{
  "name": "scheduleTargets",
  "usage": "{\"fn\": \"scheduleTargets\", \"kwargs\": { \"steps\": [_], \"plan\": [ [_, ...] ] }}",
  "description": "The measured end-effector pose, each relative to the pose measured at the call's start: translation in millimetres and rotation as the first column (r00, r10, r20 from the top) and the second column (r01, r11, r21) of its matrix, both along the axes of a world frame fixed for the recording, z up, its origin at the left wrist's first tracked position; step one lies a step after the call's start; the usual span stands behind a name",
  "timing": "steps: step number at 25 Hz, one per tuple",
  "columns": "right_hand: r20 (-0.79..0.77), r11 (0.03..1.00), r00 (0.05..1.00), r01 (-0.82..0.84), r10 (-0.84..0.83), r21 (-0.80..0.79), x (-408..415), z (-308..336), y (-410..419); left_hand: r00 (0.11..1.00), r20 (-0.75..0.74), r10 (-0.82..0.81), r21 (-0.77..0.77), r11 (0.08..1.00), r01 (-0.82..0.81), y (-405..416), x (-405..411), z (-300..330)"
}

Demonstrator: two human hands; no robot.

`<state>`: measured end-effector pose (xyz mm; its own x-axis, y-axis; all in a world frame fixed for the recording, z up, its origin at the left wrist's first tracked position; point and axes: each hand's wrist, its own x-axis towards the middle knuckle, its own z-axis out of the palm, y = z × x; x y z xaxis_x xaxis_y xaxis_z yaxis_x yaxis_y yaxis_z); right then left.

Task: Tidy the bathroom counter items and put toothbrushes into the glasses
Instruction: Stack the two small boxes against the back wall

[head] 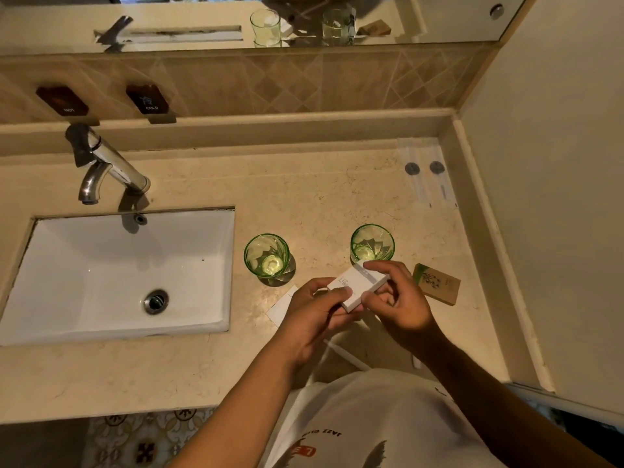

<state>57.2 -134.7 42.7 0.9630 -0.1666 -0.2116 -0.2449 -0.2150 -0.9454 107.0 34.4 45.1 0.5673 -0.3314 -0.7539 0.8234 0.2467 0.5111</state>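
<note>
Both my hands hold a small white box point(357, 285) just above the counter. My left hand point(314, 312) grips its near end, thumb on top. My right hand point(395, 295) pinches its far right end. Two green glasses stand upright behind the box: one on the left point(266, 256), one on the right point(372, 243), both with nothing in them. Two toothbrushes in clear wrappers point(425, 173) lie at the back right of the counter. A brown packet point(437, 283) lies flat to the right of my right hand.
A white sink point(111, 275) with a chrome tap point(101, 163) fills the left side. A white card point(283, 305) lies beside my left hand. The counter point(320, 190) ends at a wall on the right and a mirror behind.
</note>
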Motion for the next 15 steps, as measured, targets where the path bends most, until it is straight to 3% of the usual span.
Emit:
{"fn": "scheduleTargets", "kwargs": {
  "steps": [3,5,12,15],
  "plan": [
    [-0.047,0.953,0.996,0.088,-0.078,0.29,13.2,21.0,1.0,0.996,0.093,0.0,0.015,1.0,-0.002,-6.5,14.6,13.4],
    [-0.034,0.928,0.991,0.136,-0.132,0.346,24.4,31.5,0.7,0.985,0.173,-0.009,0.054,0.999,0.0,-10.8,24.5,19.1],
    [-0.069,0.884,0.951,0.307,-0.303,0.351,65.0,42.8,-11.4,0.936,0.341,-0.088,0.275,0.961,-0.01,-29.4,61.3,32.2],
    [-0.116,0.884,0.911,0.412,-0.395,0.221,90.1,39.6,-20.7,0.904,0.401,-0.147,0.339,0.941,0.003,-42.8,86.3,35.3]
  ]
}}
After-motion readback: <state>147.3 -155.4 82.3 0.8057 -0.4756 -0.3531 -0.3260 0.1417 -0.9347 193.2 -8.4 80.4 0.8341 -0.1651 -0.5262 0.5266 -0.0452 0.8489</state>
